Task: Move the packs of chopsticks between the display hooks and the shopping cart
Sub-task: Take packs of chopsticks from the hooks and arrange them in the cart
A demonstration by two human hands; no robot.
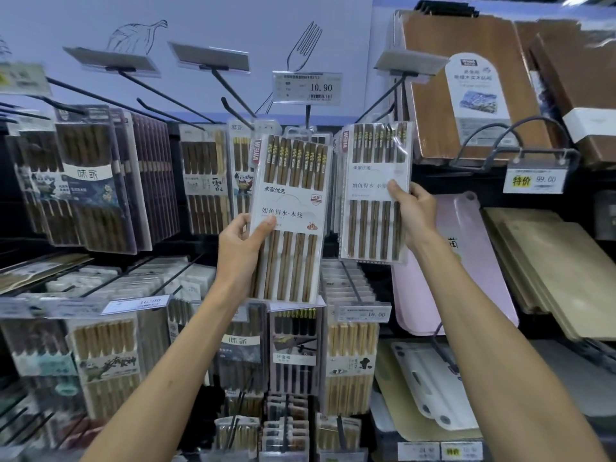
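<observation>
Left hand (240,243) grips an upright WEIJIA chopstick pack (289,208); just beside it, the right hand (413,211) clasps a second WEIJIA pack (371,208). Above both hands, a price tag (307,87) reads 10.90.

The left hand (240,243) grips a clear pack of brown wooden chopsticks (289,218); the right hand (415,213) grips a similar pack (375,191) just right, before dark display hooks (233,110).

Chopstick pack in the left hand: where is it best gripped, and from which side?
Pinch its left edge at the label band, thumb in front, as the left hand does. The pack is flat, tall and near upright, so a mid-height edge grip likely balances it and leaves the top hang tab free.
</observation>
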